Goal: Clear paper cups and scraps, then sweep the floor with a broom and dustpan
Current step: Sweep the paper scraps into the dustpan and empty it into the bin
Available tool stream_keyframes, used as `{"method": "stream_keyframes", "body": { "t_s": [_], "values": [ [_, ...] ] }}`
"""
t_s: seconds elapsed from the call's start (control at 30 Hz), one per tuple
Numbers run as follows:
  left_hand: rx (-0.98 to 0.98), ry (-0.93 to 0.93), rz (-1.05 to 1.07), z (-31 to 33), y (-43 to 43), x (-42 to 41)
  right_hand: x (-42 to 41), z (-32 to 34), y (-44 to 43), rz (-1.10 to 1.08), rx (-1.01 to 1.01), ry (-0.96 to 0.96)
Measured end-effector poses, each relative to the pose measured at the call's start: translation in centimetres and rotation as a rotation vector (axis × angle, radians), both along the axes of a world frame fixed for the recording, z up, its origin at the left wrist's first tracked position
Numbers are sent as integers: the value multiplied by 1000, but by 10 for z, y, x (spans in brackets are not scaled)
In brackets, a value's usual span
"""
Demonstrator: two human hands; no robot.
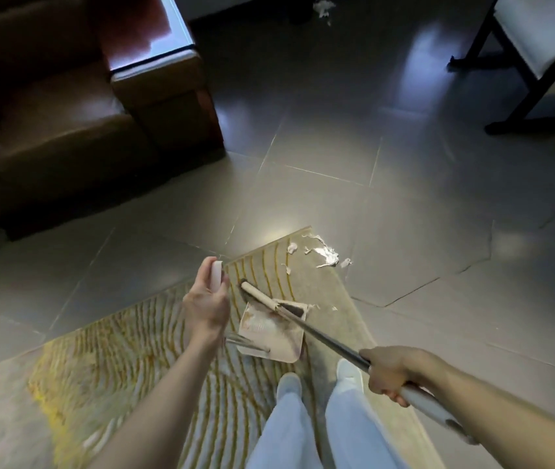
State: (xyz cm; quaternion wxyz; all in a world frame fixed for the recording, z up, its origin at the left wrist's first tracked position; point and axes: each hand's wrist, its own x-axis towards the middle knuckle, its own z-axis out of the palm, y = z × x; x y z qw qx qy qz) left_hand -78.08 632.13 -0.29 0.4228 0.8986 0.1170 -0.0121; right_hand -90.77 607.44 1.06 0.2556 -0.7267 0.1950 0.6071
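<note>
Right hand round broom, left hand round dustpan handle

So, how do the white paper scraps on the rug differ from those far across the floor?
The white paper scraps on the beige striped rug lie scattered in several pieces; the far white scraps sit bunched on bare dark tile. The rug scraps lie close to the beige broom head; the far ones well beyond it. Both are unswept torn paper.
</note>
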Motion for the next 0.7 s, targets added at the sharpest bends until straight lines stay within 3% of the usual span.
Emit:
{"method": "stream_keyframes", "body": {
  "t_s": [0.23, 0.4, 0.7],
  "values": [
    [-74, 30, -63, 3, 5, -15, -2, 33, 15, -62, 29, -42],
    [7, 3, -182, 3, 3, -18, 11, 45, 14, -122, -10, -130],
    [-16, -8, -335, 0, -21, 21, 45, 44, -7, -256, -56, -215]
  ]
}}
